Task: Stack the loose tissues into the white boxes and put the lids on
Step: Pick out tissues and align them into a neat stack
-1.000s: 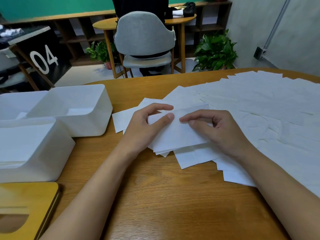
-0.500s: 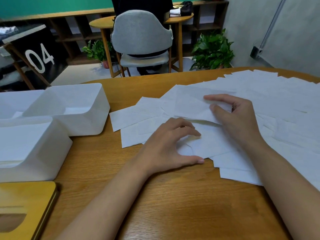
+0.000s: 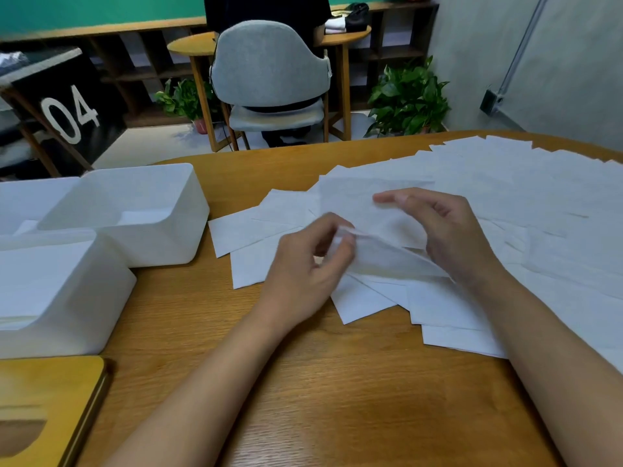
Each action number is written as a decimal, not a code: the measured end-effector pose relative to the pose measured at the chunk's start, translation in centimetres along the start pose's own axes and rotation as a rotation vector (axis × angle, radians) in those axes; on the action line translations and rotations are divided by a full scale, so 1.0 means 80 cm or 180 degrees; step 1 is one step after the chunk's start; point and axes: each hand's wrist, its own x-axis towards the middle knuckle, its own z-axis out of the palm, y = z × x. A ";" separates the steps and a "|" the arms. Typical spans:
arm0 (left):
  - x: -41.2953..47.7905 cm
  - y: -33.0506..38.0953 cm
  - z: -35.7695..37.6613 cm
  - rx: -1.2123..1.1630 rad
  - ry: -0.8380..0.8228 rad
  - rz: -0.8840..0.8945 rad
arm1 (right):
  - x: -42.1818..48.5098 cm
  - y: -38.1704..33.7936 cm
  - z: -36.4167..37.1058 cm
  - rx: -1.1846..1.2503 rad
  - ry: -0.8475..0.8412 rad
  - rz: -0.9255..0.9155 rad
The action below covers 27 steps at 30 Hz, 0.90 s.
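– tissues: where are they now?
– loose tissues point(image 3: 505, 197) lie fanned across the table point(image 3: 337, 382), mostly to my right and under my hands. one sheet point(image 3: 381, 254) is up off the pile, its near edge raised.
– is that new?
– yes. a moment back my left hand is pressing flat on the heap and my right is reaching farther out. now both are drawn together on this one sheet.
– and the grip?
– my left hand point(image 3: 303, 264) pinches the sheet's corner between thumb and forefinger. my right hand point(image 3: 448, 230) has its fingers curled over the sheet's other side, thumb stuck out on top. it's blurred, but i read it as holding.
– what does that mean for the job?
– i judge this sheet is peeled free and ready to carry left. the near white box point(image 3: 60, 291) seems to have a stack in it already. the far white box point(image 3: 135, 210) just behind it looks nearly bare.
– lids?
– not on yet. a wooden lid point(image 3: 43, 409) with a slot lies at the table's near left corner, just beside the near white box. plenty of tissues are left, so lids are a long way off.
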 end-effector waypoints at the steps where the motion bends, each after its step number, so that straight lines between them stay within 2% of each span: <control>1: 0.002 0.000 -0.004 -0.0088 0.0179 -0.0095 | -0.001 0.000 0.000 0.0074 -0.0118 0.0090; 6: 0.011 -0.008 -0.020 -0.0320 0.0725 -0.0618 | -0.006 0.000 0.005 0.0591 -0.0512 0.0250; 10: 0.011 -0.007 -0.023 -0.0391 0.0827 -0.0824 | -0.012 -0.001 0.015 0.0097 -0.0351 0.0099; 14: 0.011 -0.008 -0.019 -0.0388 0.0850 -0.0905 | -0.011 0.001 0.018 -0.0067 -0.0333 -0.0067; 17: 0.007 -0.001 -0.017 -0.0028 0.0884 -0.0648 | -0.006 0.003 0.016 -0.0343 0.0164 -0.0274; 19: 0.005 0.000 -0.017 0.0304 0.0666 -0.0234 | -0.005 0.006 0.013 -0.0454 0.0443 -0.0175; 22: 0.000 -0.003 -0.012 0.0704 -0.0367 0.0256 | -0.006 0.010 0.007 -0.0660 0.0558 -0.0114; 24: -0.004 -0.003 -0.009 0.0967 -0.1123 0.0194 | -0.003 0.013 0.004 -0.0853 0.0505 -0.0202; 25: -0.005 -0.003 -0.009 0.1048 -0.1328 0.0140 | -0.001 0.016 0.003 -0.0876 0.0442 -0.0172; 27: -0.005 -0.002 -0.011 0.1058 -0.1411 0.0074 | 0.000 0.019 0.002 -0.0816 0.0301 -0.0019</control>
